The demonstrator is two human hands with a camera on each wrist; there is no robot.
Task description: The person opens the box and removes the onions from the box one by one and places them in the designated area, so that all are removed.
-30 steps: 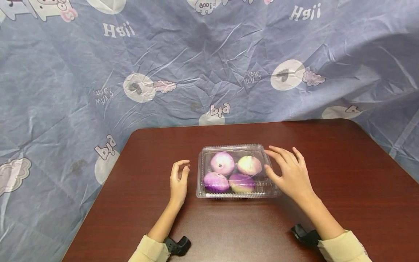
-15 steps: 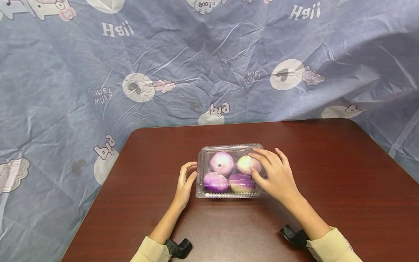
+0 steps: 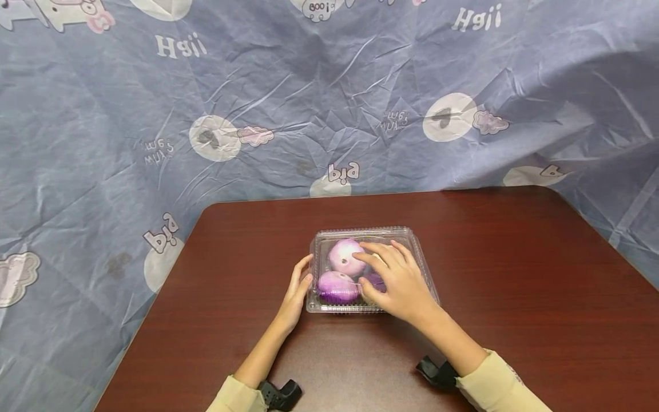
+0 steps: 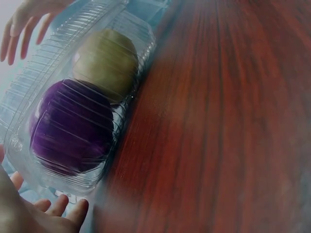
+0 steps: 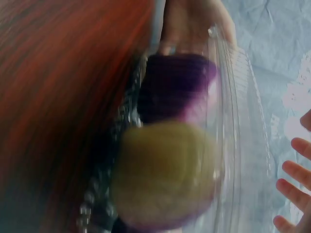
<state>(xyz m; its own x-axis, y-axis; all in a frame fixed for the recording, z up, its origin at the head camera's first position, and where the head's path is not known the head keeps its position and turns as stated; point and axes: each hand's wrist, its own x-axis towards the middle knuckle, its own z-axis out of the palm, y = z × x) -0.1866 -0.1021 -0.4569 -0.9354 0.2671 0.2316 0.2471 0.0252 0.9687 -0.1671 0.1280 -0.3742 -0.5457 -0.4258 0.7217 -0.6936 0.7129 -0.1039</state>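
A clear plastic clamshell box [image 3: 422, 268], its lid down, stands on the brown table. Inside are several round vegetables, like onions in shape: a pale lilac one [image 3: 344, 257] at the back left, a purple-and-white one [image 3: 337, 286] in front of it, and others mostly hidden by my right hand. My left hand [image 3: 293, 296] is at the box's left side, fingertips right at the rim. Over the lid's right half hovers my right hand [image 3: 399, 283], fingers spread and holding nothing. The left wrist view shows a dark purple vegetable [image 4: 73, 128] and a yellowish-green one [image 4: 109, 63] through the box wall.
The dark reddish-brown table [image 3: 494, 257] extends on both sides of the box. A blue printed cloth [image 3: 288, 86] hangs behind it. Each wrist carries a black camera mount, the left one [image 3: 280, 395] and the right one [image 3: 436, 373] low over the table.
My right hand has moved left from beside the box to above its lid. My left hand has come right, up to the box's left rim. The box has stayed in place.
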